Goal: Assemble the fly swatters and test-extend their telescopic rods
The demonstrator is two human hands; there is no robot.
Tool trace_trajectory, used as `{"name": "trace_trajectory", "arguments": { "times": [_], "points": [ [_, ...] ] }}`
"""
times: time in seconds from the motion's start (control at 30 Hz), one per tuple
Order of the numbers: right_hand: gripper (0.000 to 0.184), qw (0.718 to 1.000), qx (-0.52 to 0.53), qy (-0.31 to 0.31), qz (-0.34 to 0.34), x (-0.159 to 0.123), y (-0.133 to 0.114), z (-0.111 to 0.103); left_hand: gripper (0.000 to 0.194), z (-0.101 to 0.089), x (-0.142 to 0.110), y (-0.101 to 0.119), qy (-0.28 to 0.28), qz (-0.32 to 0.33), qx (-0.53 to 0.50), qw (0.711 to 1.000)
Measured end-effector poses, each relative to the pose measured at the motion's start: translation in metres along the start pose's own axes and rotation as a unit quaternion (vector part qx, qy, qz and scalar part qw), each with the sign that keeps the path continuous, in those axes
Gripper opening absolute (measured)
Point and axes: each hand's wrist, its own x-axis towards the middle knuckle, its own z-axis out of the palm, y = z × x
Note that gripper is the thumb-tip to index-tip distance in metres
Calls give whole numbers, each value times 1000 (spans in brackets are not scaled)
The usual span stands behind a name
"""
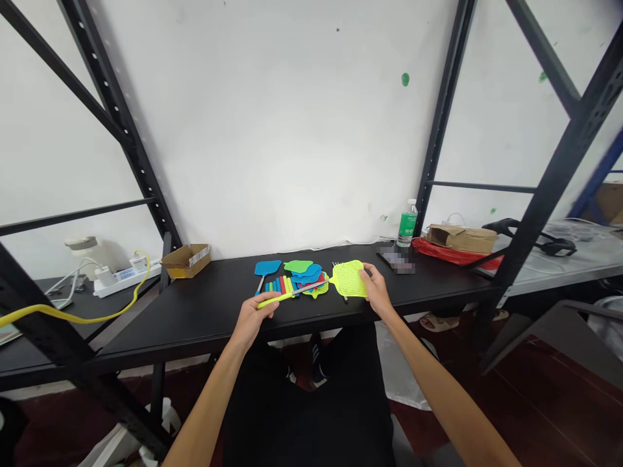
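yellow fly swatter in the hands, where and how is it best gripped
The yellow fly swatter is probably best gripped by its handle, coming from the near left: that slim end points left and toward the person, away from the broad perforated head. The left hand grips there; the right hand holds the head's edge.

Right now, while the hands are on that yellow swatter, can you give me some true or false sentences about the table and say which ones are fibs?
1. The left hand holds the long yellow handle of a bright yellow plastic fly swatter. True.
2. The right hand touches the edge of its flat head. True.
3. That head has no holes. False: it is full of tiny holes.
4. A clear plastic bottle with a green label and an open brown cardboard box sit on the black table. True.
5. The bottle is lying on its side. False: it stands upright.
6. Every other swatter is red. False: a blue flat-headed swatter lies there too.
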Motion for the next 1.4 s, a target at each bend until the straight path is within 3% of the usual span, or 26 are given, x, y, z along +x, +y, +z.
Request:
{"name": "trace_trajectory", "arguments": {
  "times": [0.5, 0.77, 0.97, 1.4],
  "points": [
    [44, 1000, 23, 2, -7, -2, -7, 2, 34, 1, -1, 2, -11, 9, 68, 998],
    [44, 999, 1, -53, 4, -6, -14, 1, 33, 1, -2, 4, -16, 16, 83, 996],
    [42, 998, -13, -56, -4, -7, -17, 2, 32, 1, -3, 5, -21, 23, 93, 995],
    [37, 991, -82, -53, -93, -5, -11, 0, 36, 6, -8, 12, -63, 25, 183, 981]
  ]
}}
